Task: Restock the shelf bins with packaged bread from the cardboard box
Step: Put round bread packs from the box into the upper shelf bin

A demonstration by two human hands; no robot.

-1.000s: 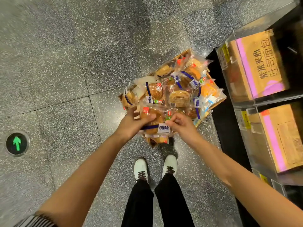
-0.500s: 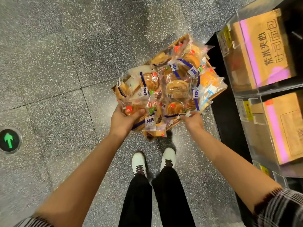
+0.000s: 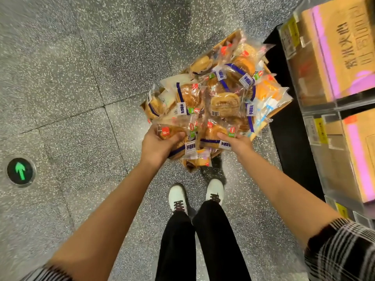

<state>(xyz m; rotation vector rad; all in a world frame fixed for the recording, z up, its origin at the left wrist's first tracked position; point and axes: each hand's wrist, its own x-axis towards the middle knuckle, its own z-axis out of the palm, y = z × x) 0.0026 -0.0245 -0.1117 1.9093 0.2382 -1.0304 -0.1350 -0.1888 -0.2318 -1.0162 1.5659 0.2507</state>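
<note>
Speckled floor: grey terrazzo floor with dark tile joints carries the box and the person's feet.
Box: brown cardboard box sits on the floor just ahead of the feet, its right edge beside the black base of the shelf; it is heaped over the rim with clear-wrapped bread packets bearing blue bands and white labels.
Left hand: left hand is at the near left corner of the box, fingers and thumb curled round a clear-wrapped round bun with a red sticker.
Right hand: right hand is at the near edge of the box, thumb and fingers pinching a second clear-wrapped bun with a green sticker.
Packets held: the two lie side by side and touch the heap behind them.
Shelf bins: clear plastic shelf bins stand along the right edge of the view, stacked in tiers, each holding a brown carton with a pink stripe; yellow tags are on their fronts.
Floor light: round green arrow light is set in the floor far left.
Feet: white shoes and black trousers show below the box.
</note>
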